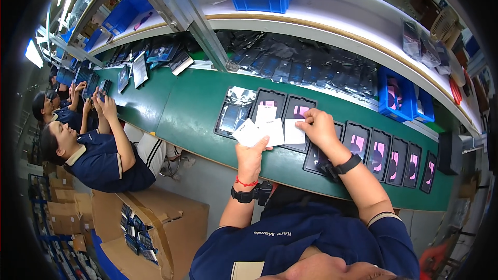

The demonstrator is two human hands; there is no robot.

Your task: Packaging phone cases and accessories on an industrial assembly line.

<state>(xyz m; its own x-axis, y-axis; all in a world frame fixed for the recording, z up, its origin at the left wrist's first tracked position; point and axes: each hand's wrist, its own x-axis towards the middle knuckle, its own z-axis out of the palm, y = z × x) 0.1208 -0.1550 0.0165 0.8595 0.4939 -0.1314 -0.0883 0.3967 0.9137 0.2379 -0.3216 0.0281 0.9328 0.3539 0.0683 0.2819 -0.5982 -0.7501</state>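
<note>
Several white paper cards [268, 133] are fanned out in my left hand [250, 162], the thumb pressing on them from the near side. My right hand [322, 130] pinches the edge of another white card [294, 132], which lies over a black tray [309, 102] with a pink piece showing at its far end. Whether that card rests on the tray or is held just above it, I cannot tell. Left of my hands, a silver-and-black bag [234, 111] sits in a black tray. One more tray [272, 96] stands partly behind the cards.
Several black trays with pink and dark pieces [377, 154] line the green table [192, 114] to the right. Dark plastic-bagged items [311, 65] lie under the shelf. Blue bins [396, 96] stand at the back right. A co-worker [111, 155] sits left, beside a cardboard box [181, 231].
</note>
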